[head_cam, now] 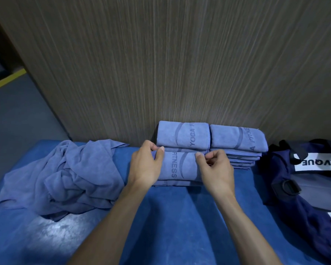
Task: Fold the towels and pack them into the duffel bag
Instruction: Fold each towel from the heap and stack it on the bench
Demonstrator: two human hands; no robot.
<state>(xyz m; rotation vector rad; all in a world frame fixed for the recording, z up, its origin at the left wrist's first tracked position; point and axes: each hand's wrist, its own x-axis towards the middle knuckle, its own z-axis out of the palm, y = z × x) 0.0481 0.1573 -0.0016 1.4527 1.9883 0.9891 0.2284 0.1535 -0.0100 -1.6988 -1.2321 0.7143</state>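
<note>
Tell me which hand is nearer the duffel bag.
Right. The right hand pinches the folded towel at its right edge, on the side toward the duffel bag. The left hand grips the towel's far left edge.

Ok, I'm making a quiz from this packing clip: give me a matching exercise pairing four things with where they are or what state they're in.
Things:
1. duffel bag
2. unfolded towels
3. folded towel marked FITNESS
4. right-hand stack of folded towels

Place or state:
A. crumpled in a heap on the left
B. against the wooden wall, beside the bag
C. pinched by left hand and right hand
D. lying at the far right

Pairs: 1-D, 2-A, 3-C, 4-B
</note>
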